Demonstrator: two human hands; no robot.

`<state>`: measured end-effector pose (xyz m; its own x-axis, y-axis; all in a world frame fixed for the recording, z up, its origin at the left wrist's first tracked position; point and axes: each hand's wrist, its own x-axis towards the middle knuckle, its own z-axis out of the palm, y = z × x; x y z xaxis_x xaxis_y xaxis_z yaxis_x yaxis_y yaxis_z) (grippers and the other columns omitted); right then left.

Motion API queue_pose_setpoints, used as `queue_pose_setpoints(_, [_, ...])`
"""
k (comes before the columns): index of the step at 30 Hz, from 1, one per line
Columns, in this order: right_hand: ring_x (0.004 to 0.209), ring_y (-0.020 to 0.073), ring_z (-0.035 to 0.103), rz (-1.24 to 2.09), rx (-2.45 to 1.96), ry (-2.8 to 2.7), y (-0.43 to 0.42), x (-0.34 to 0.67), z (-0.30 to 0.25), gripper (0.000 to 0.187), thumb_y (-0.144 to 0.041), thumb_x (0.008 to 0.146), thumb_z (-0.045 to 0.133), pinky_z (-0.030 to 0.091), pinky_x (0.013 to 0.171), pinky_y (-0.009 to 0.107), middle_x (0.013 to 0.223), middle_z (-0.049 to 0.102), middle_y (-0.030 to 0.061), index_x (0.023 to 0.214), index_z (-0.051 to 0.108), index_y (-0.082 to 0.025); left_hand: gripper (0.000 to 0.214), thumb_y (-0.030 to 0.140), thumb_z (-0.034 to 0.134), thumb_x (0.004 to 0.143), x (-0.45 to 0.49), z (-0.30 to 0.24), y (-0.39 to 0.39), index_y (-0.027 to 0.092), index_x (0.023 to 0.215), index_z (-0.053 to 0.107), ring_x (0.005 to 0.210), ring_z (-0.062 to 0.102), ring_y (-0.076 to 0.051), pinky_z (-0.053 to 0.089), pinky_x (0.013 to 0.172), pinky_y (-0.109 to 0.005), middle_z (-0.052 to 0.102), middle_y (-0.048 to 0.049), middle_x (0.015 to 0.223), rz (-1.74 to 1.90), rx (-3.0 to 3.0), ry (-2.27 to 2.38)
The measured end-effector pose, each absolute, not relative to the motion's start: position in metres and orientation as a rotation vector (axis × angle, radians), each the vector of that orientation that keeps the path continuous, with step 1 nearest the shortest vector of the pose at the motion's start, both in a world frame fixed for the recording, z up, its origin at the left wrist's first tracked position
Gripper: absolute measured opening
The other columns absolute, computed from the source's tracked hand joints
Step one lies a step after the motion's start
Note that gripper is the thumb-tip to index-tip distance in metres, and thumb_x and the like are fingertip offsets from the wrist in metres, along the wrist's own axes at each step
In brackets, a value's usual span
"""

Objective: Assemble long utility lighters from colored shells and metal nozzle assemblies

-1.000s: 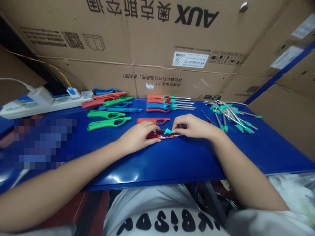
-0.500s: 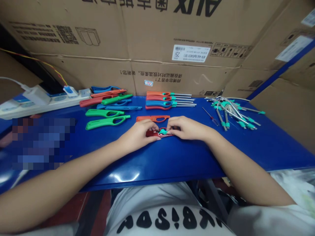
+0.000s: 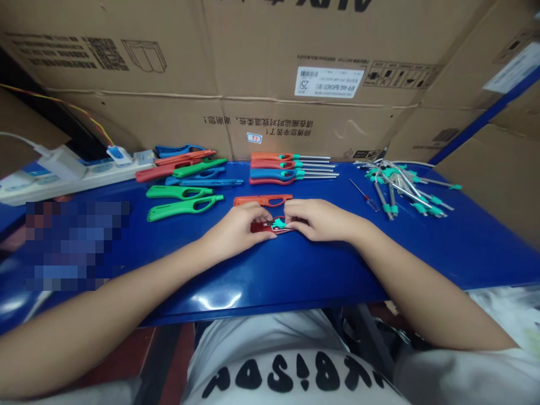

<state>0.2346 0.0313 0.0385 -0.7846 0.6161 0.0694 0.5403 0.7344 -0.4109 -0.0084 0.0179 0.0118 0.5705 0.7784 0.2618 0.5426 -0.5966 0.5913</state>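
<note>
A red lighter half-shell (image 3: 262, 227) lies on the blue table (image 3: 295, 270) in front of me. My left hand (image 3: 238, 230) is closed over its left end and presses it down. My right hand (image 3: 323, 219) pinches a teal-tipped metal tube part (image 3: 278, 224) that sits in the shell. The tube's far end is hidden under my right fingers. A second orange-red shell (image 3: 262, 200) lies just behind the hands.
Green, red and blue empty shells (image 3: 183, 199) lie at the back left. Three assembled lighters (image 3: 291, 169) sit at the back centre. A heap of teal-tipped metal tubes (image 3: 400, 188) and a small screwdriver (image 3: 363, 196) lie right. A power strip (image 3: 80, 174) and cardboard boxes (image 3: 270, 73) stand behind.
My right hand has slid left toward my left hand, pushing the teal-tipped part further into the red shell. The view has tilted down slightly.
</note>
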Motion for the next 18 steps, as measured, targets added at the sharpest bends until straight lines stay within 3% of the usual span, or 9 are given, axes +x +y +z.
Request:
queue_pose_setpoints(13, [0.079,0.0183,0.057,0.272,-0.958,-2.935,0.018,0.224,0.050,0.017,-0.014,0.095,0.051,0.031,0.063,0.029,0.097,0.067,0.0074,0.088,0.067,-0.018,0.032,0.033,0.081,0.081,-0.006,0.014,0.016,0.015,0.104,0.069,0.083,0.068,-0.020,0.055,0.077,-0.032,0.073,-0.0052,0.093,0.682,2.272,1.084])
queue_pose_setpoints(18, [0.085,0.0188,0.060,0.489,-0.899,-2.819,0.026,0.228,0.044,0.016,-0.019,0.098,0.055,0.040,0.071,0.028,0.097,0.066,0.0074,0.090,0.068,-0.017,0.032,0.035,0.076,0.084,-0.007,0.012,0.016,0.016,0.110,0.071,0.090,0.069,-0.023,0.055,0.082,-0.035,0.074,-0.0079,0.101,0.655,2.345,1.103])
